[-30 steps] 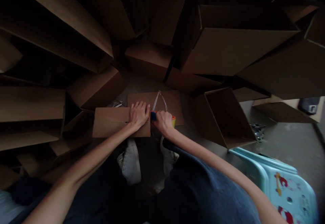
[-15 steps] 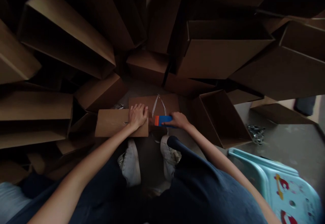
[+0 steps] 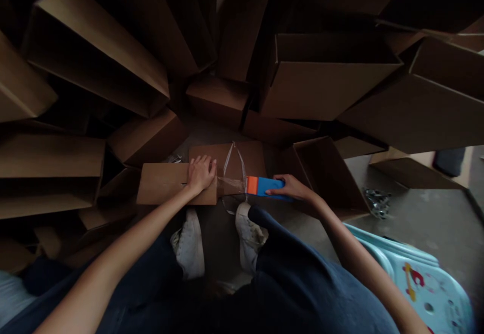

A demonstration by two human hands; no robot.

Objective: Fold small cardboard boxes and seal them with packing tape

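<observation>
Head view: the box (image 3: 162, 184) is lying low on the floor, plain brown, long and narrow, a small dark slit showing on its top. The left hand (image 3: 202, 174) is pressing on the box's right end, fingers stretched out nearly flat, gripping nothing. The right hand (image 3: 290, 187) is staying clear of the box, off to its right, fingers closing round the blue end of the dispenser (image 3: 261, 186). The dispenser is showing an orange front, facing the box; clear, shiny tape (image 3: 231, 184) is spanning the gap between them. A brown sheet (image 3: 250, 156) is lying behind the box, reaching rightward past it.
</observation>
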